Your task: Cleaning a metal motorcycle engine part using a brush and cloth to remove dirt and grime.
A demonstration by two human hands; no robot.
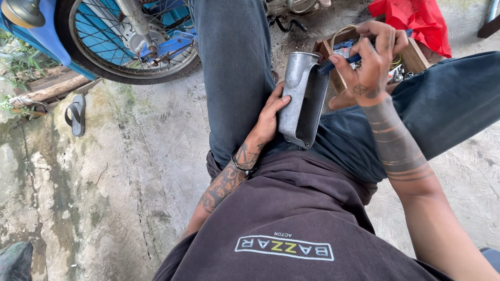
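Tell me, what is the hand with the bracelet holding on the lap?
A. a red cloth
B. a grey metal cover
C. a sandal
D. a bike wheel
B: the left hand, the one with the bracelet at its wrist, presses a grey metal cover against the jeans, while the right hand brings a blue-handled tool to its top edge.

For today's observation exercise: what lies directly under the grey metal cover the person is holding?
The grey metal cover rests on the person's jeans, between the thighs, steadied by the left hand. The right hand holds a blue-handled tool at its top. The cover hides whatever it touches beneath.
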